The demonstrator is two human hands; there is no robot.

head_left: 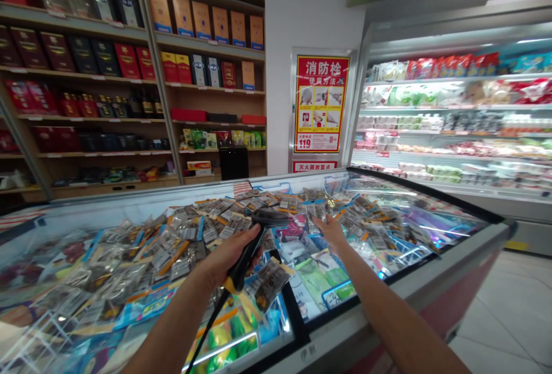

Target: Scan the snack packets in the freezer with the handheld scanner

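Far on the left stands a tall wooden shelf (168,89) full of red and dark boxes. Near me is a long glass-topped freezer chest (388,290) covered with many small clear packets (172,242). My left hand (228,256) is closed tight around the handle of a black scanner gun with a yellow band (250,247); its head points away from me, over the packets. My right hand (331,229) is open and flat, fingers spread, touching the packets further back. On the far right is a bright cooler (452,115) with food.
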